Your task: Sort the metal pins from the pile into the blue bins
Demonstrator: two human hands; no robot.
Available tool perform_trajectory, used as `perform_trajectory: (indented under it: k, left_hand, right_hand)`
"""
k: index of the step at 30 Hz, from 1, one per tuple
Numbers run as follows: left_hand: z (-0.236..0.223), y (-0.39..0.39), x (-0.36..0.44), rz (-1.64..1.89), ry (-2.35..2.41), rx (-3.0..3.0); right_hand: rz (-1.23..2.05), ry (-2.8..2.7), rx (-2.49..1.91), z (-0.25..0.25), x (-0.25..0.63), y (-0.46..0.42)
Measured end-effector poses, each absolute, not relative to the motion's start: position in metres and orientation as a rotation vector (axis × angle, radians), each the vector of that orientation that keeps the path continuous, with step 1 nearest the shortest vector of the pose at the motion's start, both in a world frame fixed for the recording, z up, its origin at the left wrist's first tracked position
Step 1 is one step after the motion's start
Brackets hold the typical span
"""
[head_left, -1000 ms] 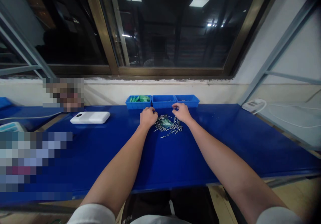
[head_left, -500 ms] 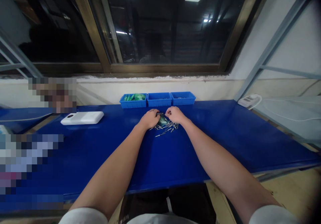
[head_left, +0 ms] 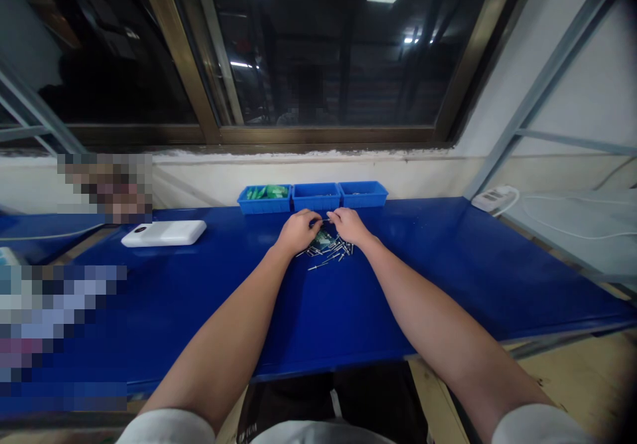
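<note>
A small heap of silvery blind rivets (head_left: 340, 251) lies on the blue tabletop, with green-and-clear pieces (head_left: 324, 238) among them. One rivet (head_left: 317, 267) rests apart, nearer to me. At the heap's far left side is my left hand (head_left: 297, 230), its fingers curled closed; whatever they enclose is hidden. Opposite it, my right hand (head_left: 348, 223) pinches a thin rivet whose pin shows in the narrow gap between both hands, just above the far edge of the heap. Whether my left fingers touch that pin is too small to tell.
Three blue bins stand behind my hands: the left bin (head_left: 239, 202) contains green packets, the middle (head_left: 316, 204) and right bins (head_left: 364, 201) small metallic parts. A white power bank-like device (head_left: 172, 233) lies left. A white power strip (head_left: 492, 198) sits far right.
My left fingers have lifted slightly and turned toward the right hand. My right fingertips have shifted a little, and a thin pin now shows between the hands.
</note>
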State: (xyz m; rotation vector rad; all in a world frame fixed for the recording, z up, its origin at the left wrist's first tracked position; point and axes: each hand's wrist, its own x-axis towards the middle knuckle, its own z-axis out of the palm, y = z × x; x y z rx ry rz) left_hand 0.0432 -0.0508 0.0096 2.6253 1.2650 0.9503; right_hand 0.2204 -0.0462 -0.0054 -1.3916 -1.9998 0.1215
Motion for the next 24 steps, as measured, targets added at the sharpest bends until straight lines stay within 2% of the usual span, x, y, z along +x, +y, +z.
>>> perform_trajectory:
  k: [16,24]
  left_hand:
    - [0.010,-0.050,0.043,1.022,1.307,2.622]
    - [0.008,-0.047,0.042,1.008,1.341,2.608]
  right_hand:
    - [0.319,-1.869,-1.304,0.002,0.216,-0.057]
    - [0.784,-1.551,-1.050,0.001,0.218,-0.053]
